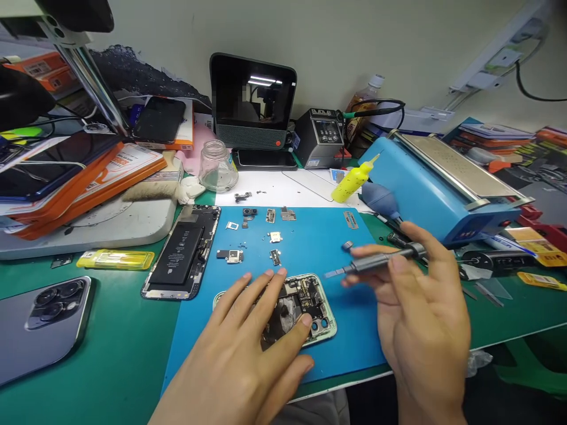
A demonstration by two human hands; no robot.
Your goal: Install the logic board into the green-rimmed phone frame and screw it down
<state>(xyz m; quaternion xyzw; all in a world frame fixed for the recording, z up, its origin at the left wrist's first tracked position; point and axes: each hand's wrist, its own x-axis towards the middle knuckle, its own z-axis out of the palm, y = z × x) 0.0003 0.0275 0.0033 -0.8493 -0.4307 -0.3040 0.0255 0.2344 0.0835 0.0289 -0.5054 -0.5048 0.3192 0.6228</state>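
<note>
An opened phone housing [325,304] with a pale green rim and its board showing lies on the blue mat [345,357]. My left hand [248,348] lies over it, fingers stretched out and spread, the thumb by the camera openings. Part of the housing is hidden under this hand. To the right, my right hand [420,313] is closed around a slim grey-handled knife [376,262], its flat blade pointing left above the mat, apart from the housing. Behind the housing lie a small metal bracket [275,257], a connector part [230,255] and a camera module [249,212].
A phone screen assembly with a battery [181,254] lies left of the mat, near a yellow lighter [115,260] and a purple-grey phone [35,330]. Behind stand a glass jar [218,168], a yellow bottle [352,182] and a blue heating machine [425,183].
</note>
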